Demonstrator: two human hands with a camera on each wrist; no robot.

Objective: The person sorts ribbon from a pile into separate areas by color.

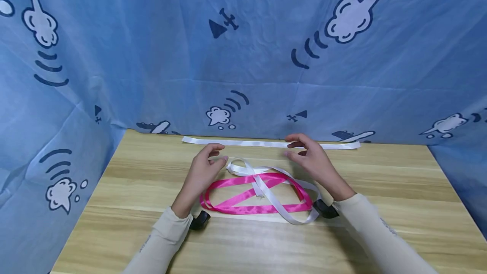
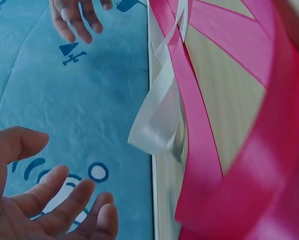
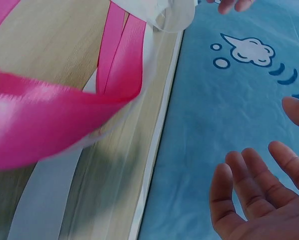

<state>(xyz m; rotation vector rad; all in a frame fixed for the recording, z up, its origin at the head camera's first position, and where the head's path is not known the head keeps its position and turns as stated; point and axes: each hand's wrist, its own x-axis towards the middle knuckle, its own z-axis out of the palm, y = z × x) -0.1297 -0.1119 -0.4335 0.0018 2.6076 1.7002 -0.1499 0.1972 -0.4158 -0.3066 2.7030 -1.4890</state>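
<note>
A loosely coiled pink satin ribbon (image 1: 243, 210) lies mid-table, with a looped white ribbon (image 1: 277, 204) draped across and behind it. Just left of the white loop hovers my left hand (image 1: 203, 170), fingers loosely bent, holding nothing. My right hand (image 1: 313, 162) is raised on the other side, near the white ribbon's right part, and it too holds nothing. Close up in the left wrist view, the pink ribbon (image 2: 199, 150) and a white ribbon fold (image 2: 157, 117) are beside the relaxed left fingers. In the right wrist view the right hand (image 3: 264, 200) appears with its fingers spread apart.
A straight white strip (image 1: 251, 143) runs along the back edge of the wooden table (image 1: 125, 231). Behind and at the sides hangs a blue patterned cloth (image 1: 258, 54). Black wrist cameras (image 1: 199, 220) are strapped below both hands.
</note>
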